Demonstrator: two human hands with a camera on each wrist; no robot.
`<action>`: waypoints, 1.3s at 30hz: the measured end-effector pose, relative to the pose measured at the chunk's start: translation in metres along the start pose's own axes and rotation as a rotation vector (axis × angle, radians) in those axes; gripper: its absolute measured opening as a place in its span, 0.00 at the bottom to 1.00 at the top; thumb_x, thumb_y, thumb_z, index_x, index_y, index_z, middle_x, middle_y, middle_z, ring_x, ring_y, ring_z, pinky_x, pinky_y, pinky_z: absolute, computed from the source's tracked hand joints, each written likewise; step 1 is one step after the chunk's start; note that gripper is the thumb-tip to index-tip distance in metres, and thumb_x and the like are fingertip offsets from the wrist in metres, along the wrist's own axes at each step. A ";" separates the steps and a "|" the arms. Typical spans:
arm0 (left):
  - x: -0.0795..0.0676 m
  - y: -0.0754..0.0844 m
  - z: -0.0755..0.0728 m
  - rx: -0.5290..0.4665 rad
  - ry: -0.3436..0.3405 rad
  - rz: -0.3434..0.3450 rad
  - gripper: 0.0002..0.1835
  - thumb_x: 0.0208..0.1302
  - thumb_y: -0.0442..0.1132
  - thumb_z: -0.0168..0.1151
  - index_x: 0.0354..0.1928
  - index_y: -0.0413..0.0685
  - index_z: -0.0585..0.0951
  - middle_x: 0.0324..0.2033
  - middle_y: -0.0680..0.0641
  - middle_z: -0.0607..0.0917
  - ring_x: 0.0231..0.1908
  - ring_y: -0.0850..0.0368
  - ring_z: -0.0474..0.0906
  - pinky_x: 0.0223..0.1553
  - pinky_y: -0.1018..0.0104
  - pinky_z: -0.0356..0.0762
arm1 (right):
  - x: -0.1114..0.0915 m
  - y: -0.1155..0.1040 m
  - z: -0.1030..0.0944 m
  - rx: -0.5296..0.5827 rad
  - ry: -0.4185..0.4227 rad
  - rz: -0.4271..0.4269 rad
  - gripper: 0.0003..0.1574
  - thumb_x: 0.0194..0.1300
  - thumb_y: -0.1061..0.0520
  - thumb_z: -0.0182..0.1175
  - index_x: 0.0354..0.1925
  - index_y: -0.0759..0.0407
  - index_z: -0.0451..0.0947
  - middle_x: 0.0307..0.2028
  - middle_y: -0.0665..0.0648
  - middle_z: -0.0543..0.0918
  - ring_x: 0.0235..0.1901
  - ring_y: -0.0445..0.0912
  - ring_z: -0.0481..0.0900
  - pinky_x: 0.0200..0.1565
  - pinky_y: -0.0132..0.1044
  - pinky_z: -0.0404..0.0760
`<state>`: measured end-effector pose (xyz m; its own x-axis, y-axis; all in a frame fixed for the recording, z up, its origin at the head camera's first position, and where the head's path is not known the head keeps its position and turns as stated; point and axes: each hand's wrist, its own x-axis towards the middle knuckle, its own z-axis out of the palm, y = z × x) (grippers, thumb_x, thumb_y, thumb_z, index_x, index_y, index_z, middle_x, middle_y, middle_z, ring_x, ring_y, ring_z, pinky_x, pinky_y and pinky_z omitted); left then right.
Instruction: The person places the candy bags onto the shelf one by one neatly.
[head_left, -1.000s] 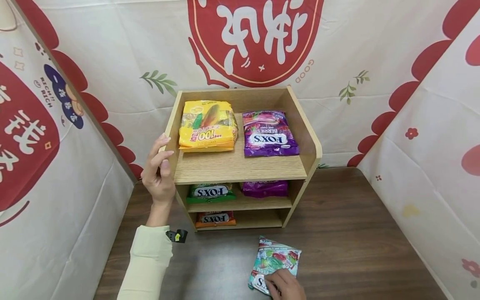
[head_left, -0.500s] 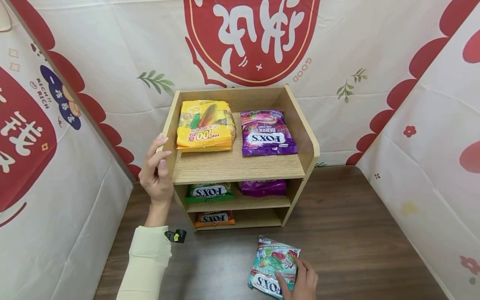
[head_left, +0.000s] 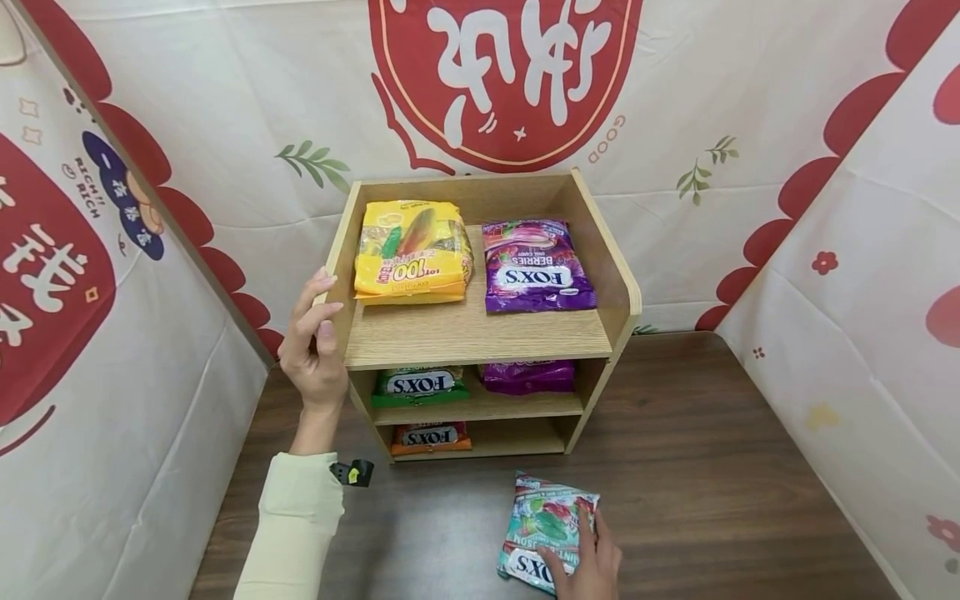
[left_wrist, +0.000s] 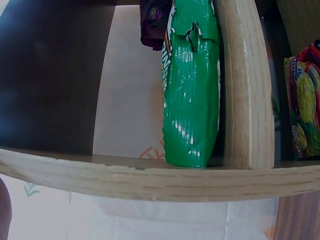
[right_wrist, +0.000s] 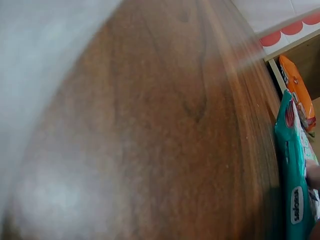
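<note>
My left hand (head_left: 313, 358) holds the left side panel of a small wooden shelf (head_left: 480, 337), fingertips over its front edge. Low in the head view, a teal Fox's candy bag (head_left: 543, 529) lies on the dark wood table. My right hand (head_left: 592, 562) holds that bag near its right edge, thumb and fingers on its printed face. From the right wrist, the teal bag (right_wrist: 295, 175) shows edge-on at far right, with part of a finger against it. A green candy bag (left_wrist: 192, 105) inside the shelf fills the middle of the left wrist view.
On the top shelf lie a yellow candy bag (head_left: 412, 254) and a purple Fox's bag (head_left: 536, 267). Below are a green Fox's bag (head_left: 418, 385), another purple bag (head_left: 528, 377) and an orange Fox's bag (head_left: 431, 437). Printed cloth walls (head_left: 750, 108) enclose the table (head_left: 720, 450).
My right hand has shifted from the teal bag's lower face to its right side, then slightly left over it, bringing fingers and thumb closer together. The left hand stays on the shelf.
</note>
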<state>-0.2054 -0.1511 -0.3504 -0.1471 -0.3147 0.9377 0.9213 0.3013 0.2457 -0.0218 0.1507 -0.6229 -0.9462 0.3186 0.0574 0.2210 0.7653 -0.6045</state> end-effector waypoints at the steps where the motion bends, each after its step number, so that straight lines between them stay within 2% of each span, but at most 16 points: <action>1: 0.000 0.000 0.000 -0.001 0.001 0.001 0.22 0.67 0.48 0.56 0.31 0.31 0.77 0.41 0.28 0.81 0.50 0.33 0.76 0.55 0.39 0.71 | 0.000 0.000 0.001 0.001 0.000 -0.003 0.56 0.51 0.38 0.71 0.69 0.60 0.59 0.66 0.70 0.57 0.55 0.63 0.60 0.43 0.61 0.74; 5: 0.000 0.000 0.000 -0.002 0.000 0.006 0.22 0.67 0.48 0.56 0.31 0.31 0.76 0.41 0.28 0.81 0.50 0.33 0.76 0.55 0.40 0.71 | 0.000 0.000 0.004 0.031 0.033 -0.032 0.54 0.53 0.41 0.70 0.69 0.60 0.60 0.66 0.70 0.58 0.56 0.64 0.61 0.45 0.62 0.73; 10: 0.000 -0.001 0.001 -0.006 0.005 0.015 0.22 0.68 0.47 0.56 0.31 0.30 0.77 0.40 0.28 0.81 0.50 0.32 0.76 0.55 0.39 0.70 | 0.001 0.000 0.004 0.082 0.095 -0.091 0.49 0.50 0.50 0.74 0.67 0.60 0.65 0.64 0.70 0.62 0.58 0.67 0.64 0.49 0.64 0.72; 16: 0.000 -0.002 0.002 -0.025 0.021 0.030 0.21 0.67 0.46 0.57 0.30 0.29 0.77 0.39 0.27 0.81 0.49 0.31 0.76 0.55 0.38 0.70 | 0.003 0.002 0.003 0.129 0.108 -0.066 0.45 0.49 0.56 0.74 0.64 0.59 0.70 0.63 0.67 0.66 0.55 0.66 0.71 0.48 0.60 0.76; 26: 0.000 -0.002 0.001 -0.030 0.023 0.034 0.21 0.67 0.46 0.57 0.30 0.29 0.77 0.39 0.27 0.81 0.49 0.31 0.76 0.55 0.38 0.70 | 0.004 0.009 0.005 0.167 0.147 -0.065 0.39 0.50 0.58 0.74 0.61 0.50 0.75 0.60 0.61 0.73 0.54 0.59 0.74 0.47 0.56 0.77; 31: 0.000 -0.002 0.002 -0.033 0.022 0.031 0.22 0.67 0.46 0.57 0.30 0.29 0.77 0.39 0.27 0.81 0.49 0.31 0.76 0.55 0.38 0.69 | 0.003 0.009 0.005 0.183 0.180 -0.092 0.38 0.49 0.58 0.75 0.59 0.48 0.77 0.58 0.59 0.76 0.54 0.57 0.76 0.48 0.54 0.78; 33: 0.000 -0.002 0.002 -0.032 0.020 0.030 0.22 0.67 0.46 0.57 0.30 0.29 0.77 0.39 0.27 0.81 0.49 0.31 0.76 0.55 0.38 0.69 | 0.002 0.009 0.005 0.186 0.189 -0.114 0.38 0.48 0.58 0.75 0.59 0.47 0.77 0.57 0.57 0.77 0.53 0.55 0.77 0.48 0.51 0.78; 37: 0.000 -0.002 0.002 -0.028 0.018 0.028 0.21 0.67 0.46 0.57 0.30 0.29 0.77 0.39 0.27 0.81 0.49 0.31 0.76 0.55 0.38 0.69 | 0.001 0.010 0.007 0.200 0.206 -0.161 0.39 0.46 0.59 0.77 0.58 0.43 0.78 0.56 0.52 0.77 0.52 0.49 0.77 0.51 0.27 0.73; 39: 0.000 -0.002 0.001 -0.025 0.018 0.027 0.21 0.67 0.46 0.57 0.30 0.29 0.77 0.39 0.27 0.81 0.49 0.31 0.76 0.55 0.38 0.69 | 0.001 0.008 0.008 0.203 0.210 -0.173 0.39 0.46 0.58 0.77 0.58 0.42 0.78 0.56 0.50 0.78 0.52 0.46 0.77 0.49 0.21 0.69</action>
<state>-0.2078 -0.1503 -0.3510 -0.1161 -0.3231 0.9392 0.9336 0.2872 0.2142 -0.0226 0.1530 -0.6340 -0.8915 0.3181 0.3224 -0.0100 0.6979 -0.7162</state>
